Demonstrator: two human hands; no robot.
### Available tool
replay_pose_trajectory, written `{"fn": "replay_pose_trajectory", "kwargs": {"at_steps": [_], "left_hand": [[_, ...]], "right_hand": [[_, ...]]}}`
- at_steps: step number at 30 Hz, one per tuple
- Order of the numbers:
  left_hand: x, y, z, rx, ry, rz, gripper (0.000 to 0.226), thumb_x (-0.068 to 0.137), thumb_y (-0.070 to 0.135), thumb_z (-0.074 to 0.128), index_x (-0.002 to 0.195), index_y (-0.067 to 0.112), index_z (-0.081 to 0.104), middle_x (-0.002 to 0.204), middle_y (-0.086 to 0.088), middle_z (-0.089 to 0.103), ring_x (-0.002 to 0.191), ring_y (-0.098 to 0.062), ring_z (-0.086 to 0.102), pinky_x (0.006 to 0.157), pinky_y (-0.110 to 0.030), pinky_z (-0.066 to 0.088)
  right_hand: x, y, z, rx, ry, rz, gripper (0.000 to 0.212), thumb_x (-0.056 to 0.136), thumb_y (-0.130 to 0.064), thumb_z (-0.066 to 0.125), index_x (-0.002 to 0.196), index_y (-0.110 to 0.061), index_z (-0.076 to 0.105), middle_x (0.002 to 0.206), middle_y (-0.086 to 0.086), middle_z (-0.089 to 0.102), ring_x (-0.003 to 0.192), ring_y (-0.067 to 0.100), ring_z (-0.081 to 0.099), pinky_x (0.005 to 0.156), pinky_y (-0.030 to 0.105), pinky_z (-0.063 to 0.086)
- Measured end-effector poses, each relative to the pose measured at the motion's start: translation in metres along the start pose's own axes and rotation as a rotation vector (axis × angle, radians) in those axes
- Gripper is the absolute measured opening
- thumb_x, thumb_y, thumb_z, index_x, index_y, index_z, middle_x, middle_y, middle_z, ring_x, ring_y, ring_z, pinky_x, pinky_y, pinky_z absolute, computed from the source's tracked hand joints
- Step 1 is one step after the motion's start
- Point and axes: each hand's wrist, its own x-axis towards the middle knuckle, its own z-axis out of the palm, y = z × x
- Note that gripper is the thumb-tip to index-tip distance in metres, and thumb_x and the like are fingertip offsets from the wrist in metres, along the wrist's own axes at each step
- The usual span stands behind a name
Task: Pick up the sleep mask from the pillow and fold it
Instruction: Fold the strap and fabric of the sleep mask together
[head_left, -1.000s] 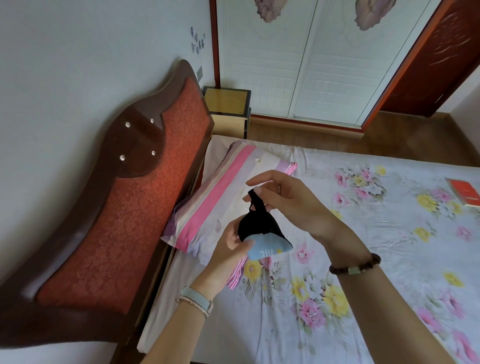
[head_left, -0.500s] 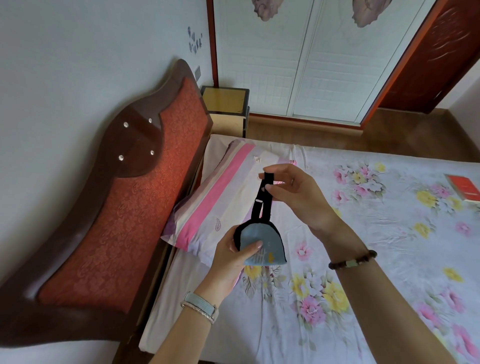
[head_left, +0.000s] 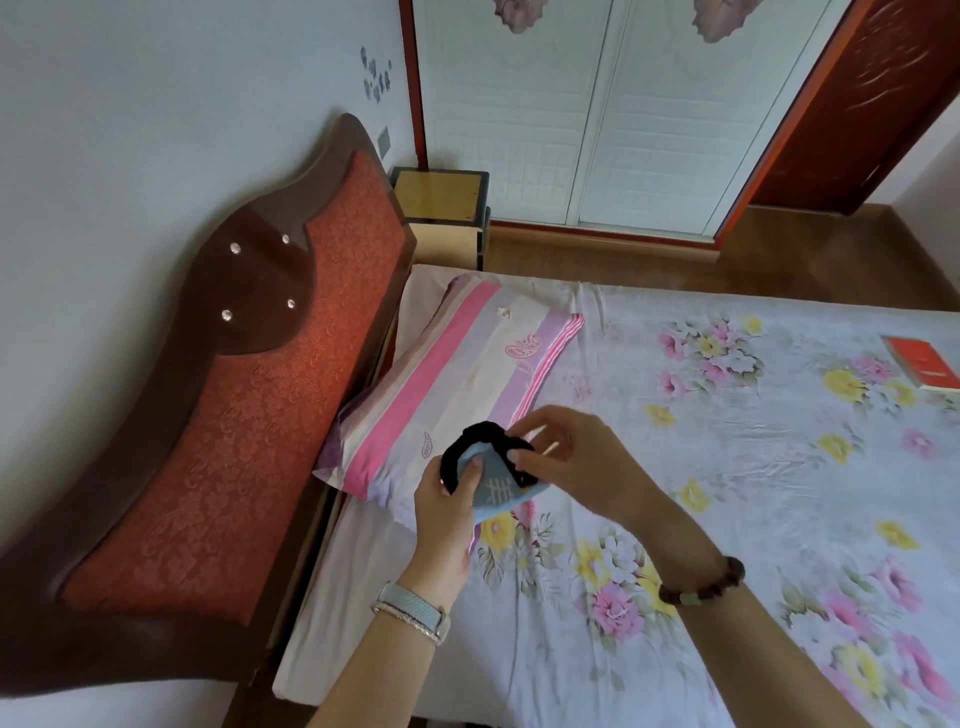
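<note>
Both hands are on the small pale-blue fabric sleep mask with black trim and strap (head_left: 493, 480), held in the air just above the near corner of the pink-and-lilac striped pillow (head_left: 457, 384) — off the pillow, so pickup is done and the fold is in progress.

Left hand (head_left: 447, 512): thumb pressed onto the mask's blue face at 9 o'clock, fingers hidden underneath, so it's a pinch. Right hand (head_left: 566, 457): fingertips pinching the black edge at 2 o'clock, pushing the strap down against the body.

Risks, as I read them:
- The black elastic strap (head_left: 480, 434) arches loose at 12 o'clock — likely to spring back out if the right pinch eases, undoing the fold.
- The mask is soft and bunched (can't tell if the halves line up), so the fold may end up crooked.
- The grip is fingertip-only; a slip drops it onto the floral bedsheet (head_left: 727, 467) or the pillow.
</note>
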Motion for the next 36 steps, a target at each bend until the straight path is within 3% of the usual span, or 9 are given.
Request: {"fn": "replay_pose_trajectory", "kwargs": {"at_steps": [7, 11, 14, 17, 20, 24, 30, 33, 36], "left_hand": [[-0.01, 0.001, 0.018, -0.004, 0.01, 0.014, 0.008, 0.092, 0.009, 0.063, 0.089, 0.015, 0.06, 0.092, -0.015, 0.061, 0.084, -0.027, 0.061, 0.075, -0.041, 0.051], [-0.015, -0.002, 0.031, -0.056, 0.014, -0.04, 0.007, 0.095, 0.009, 0.059, 0.092, 0.016, 0.059, 0.089, -0.006, 0.063, 0.076, -0.015, 0.063, 0.064, -0.03, 0.051], [-0.017, -0.005, 0.039, -0.182, 0.018, -0.093, 0.008, 0.097, 0.01, 0.055, 0.097, 0.016, 0.061, 0.095, -0.006, 0.067, 0.083, -0.017, 0.067, 0.068, -0.028, 0.055], [-0.018, -0.008, 0.044, -0.223, 0.026, -0.123, 0.015, 0.098, 0.009, 0.054, 0.111, 0.01, 0.06, 0.112, -0.016, 0.067, 0.103, -0.029, 0.066, 0.082, -0.039, 0.057], [-0.02, -0.01, 0.047, -0.027, -0.004, -0.063, 0.02, 0.093, 0.007, 0.06, 0.112, 0.01, 0.059, 0.119, -0.019, 0.065, 0.113, -0.034, 0.063, 0.097, -0.051, 0.052], [-0.018, -0.006, 0.043, 0.201, -0.104, 0.074, 0.028, 0.083, 0.005, 0.071, 0.103, 0.024, 0.065, 0.101, 0.007, 0.071, 0.1, -0.011, 0.067, 0.083, -0.026, 0.055], [-0.006, -0.002, 0.027, 0.343, -0.217, 0.141, 0.012, 0.092, 0.01, 0.061, 0.087, 0.018, 0.068, 0.087, -0.012, 0.069, 0.081, -0.019, 0.064, 0.072, -0.033, 0.052], [0.001, -0.003, 0.016, 0.382, -0.278, 0.161, 0.02, 0.093, 0.01, 0.059, 0.083, 0.025, 0.068, 0.08, -0.004, 0.07, 0.076, -0.013, 0.065, 0.068, -0.027, 0.054], [0.006, -0.003, 0.006, 0.385, -0.307, 0.132, 0.019, 0.092, 0.016, 0.061, 0.082, 0.03, 0.07, 0.078, 0.003, 0.073, 0.077, -0.012, 0.069, 0.067, -0.024, 0.056]], "right_hand": [[-0.013, 0.039, 0.004, 0.045, 0.139, 0.192, 0.027, 0.081, -0.029, 0.078, 0.101, -0.017, 0.064, 0.087, 0.003, 0.068, 0.062, 0.02, 0.074, 0.059, 0.037, 0.063], [-0.013, 0.052, 0.003, -0.146, 0.258, 0.183, 0.048, 0.073, -0.042, 0.081, 0.109, -0.022, 0.057, 0.091, 0.002, 0.061, 0.078, 0.022, 0.066, 0.069, 0.034, 0.056], [-0.013, 0.063, 0.0, -0.063, 0.247, 0.252, 0.062, 0.073, -0.049, 0.08, 0.122, -0.022, 0.053, 0.107, 0.0, 0.06, 0.088, 0.016, 0.066, 0.079, 0.031, 0.055], [-0.016, 0.069, -0.003, 0.1, 0.15, 0.261, 0.048, 0.078, -0.043, 0.078, 0.116, -0.018, 0.063, 0.1, -0.005, 0.069, 0.082, 0.012, 0.07, 0.074, 0.025, 0.058], [-0.02, 0.072, -0.003, 0.227, 0.164, 0.252, 0.035, 0.079, -0.029, 0.08, 0.107, -0.012, 0.068, 0.087, 0.001, 0.075, 0.07, 0.014, 0.074, 0.068, 0.035, 0.064], [-0.022, 0.078, -0.004, 0.121, 0.229, 0.273, 0.028, 0.077, -0.032, 0.081, 0.098, -0.018, 0.07, 0.082, -0.002, 0.074, 0.07, 0.014, 0.072, 0.067, 0.033, 0.063], [-0.027, 0.074, 0.002, 0.115, 0.264, 0.277, 0.029, 0.075, -0.036, 0.082, 0.098, -0.022, 0.07, 0.087, -0.003, 0.073, 0.075, 0.01, 0.07, 0.066, 0.025, 0.058], [-0.037, 0.07, 0.007, 0.16, 0.215, 0.27, 0.035, 0.074, -0.028, 0.085, 0.104, -0.021, 0.068, 0.094, 0.001, 0.076, 0.083, 0.013, 0.073, 0.074, 0.028, 0.06], [-0.048, 0.064, 0.015, 0.214, 0.204, 0.262, 0.037, 0.073, -0.023, 0.086, 0.104, -0.024, 0.066, 0.094, -0.002, 0.075, 0.076, 0.002, 0.071, 0.068, 0.02, 0.058]]}}
